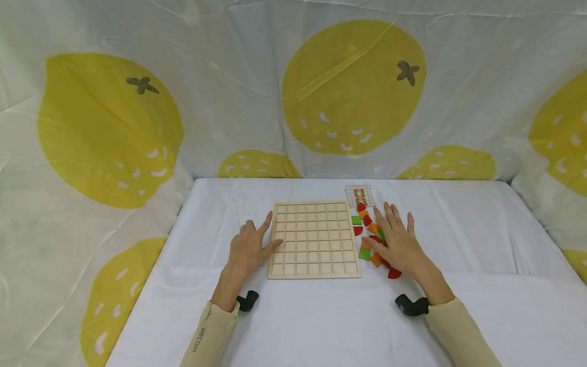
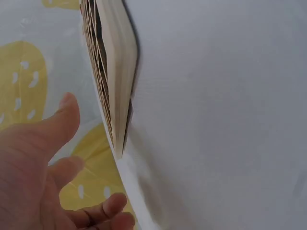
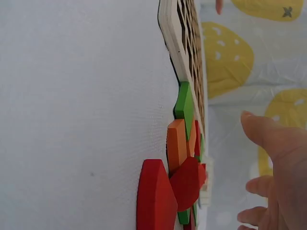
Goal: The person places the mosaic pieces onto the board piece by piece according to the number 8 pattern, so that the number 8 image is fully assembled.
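On left sleeve (image 1: 215, 329): "Lets Swim"; hand (image 1: 245, 250) near board (image 1: 314, 240).

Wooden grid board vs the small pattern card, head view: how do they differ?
Size: the wooden grid board looks far larger than the pattern card.
Surface: the board's cells are bare wood; the card's grid bears a coloured design.
Place: the board sits nearer the person; the card, by its far right corner.
Shared: square grids.

Board (image 1: 314, 239) pale tan, gridded; blocks (image 1: 373, 229) red, orange, green; tablecloth (image 1: 321, 326) white; backdrop (image 1: 229, 102) white, yellow fruit print
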The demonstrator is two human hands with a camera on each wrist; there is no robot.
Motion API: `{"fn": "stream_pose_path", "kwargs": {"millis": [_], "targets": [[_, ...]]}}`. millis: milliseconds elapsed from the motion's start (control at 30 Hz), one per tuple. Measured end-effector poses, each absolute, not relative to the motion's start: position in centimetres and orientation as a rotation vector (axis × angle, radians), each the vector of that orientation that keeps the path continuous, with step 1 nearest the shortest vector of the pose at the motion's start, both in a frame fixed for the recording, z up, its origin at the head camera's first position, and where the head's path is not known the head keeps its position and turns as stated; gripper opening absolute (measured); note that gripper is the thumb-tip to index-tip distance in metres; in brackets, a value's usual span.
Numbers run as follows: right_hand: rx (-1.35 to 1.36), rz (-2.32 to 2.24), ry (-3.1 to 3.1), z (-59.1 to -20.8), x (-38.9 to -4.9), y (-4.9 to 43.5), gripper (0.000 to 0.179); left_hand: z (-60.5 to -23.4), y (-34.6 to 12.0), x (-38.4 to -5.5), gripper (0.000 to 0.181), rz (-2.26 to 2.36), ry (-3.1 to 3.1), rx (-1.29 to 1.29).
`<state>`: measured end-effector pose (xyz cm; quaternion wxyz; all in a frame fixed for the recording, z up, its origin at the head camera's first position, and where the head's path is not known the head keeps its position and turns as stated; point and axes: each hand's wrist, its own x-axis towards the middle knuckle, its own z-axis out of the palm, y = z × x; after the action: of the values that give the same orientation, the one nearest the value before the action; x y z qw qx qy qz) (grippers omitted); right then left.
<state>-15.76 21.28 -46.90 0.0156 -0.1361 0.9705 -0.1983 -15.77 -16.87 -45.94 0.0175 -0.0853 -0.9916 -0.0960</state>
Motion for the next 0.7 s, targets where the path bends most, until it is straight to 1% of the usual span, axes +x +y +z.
{"fn": "stream_pose_path", "kwargs": {"millis": [167, 333, 500, 700], "targets": [[-0.397, -0.713, 2.996, -47.0, -16.0, 21.4, 0.083, -45.8, -17.0, -15.6, 0.074, -0.374, -3.214, -0.247], [-0.361, -0.772, 3.075, -47.2, -16.6, 21.2, 0.068, -45.8, -17.0, -15.5, 0.074, -0.437, -3.299, -0.259], [-0.242, -0.930, 3.078, -47.3, -17.2, 20.4, 0.054, -46.0, -17.1, -15.5, 0.075, -0.475, -3.313, -0.256], [-0.212, -1.031, 3.037, -47.9, -17.8, 19.9, 0.041, -46.0, -17.2, -15.6, 0.072, -0.492, -3.301, -0.262]]}}
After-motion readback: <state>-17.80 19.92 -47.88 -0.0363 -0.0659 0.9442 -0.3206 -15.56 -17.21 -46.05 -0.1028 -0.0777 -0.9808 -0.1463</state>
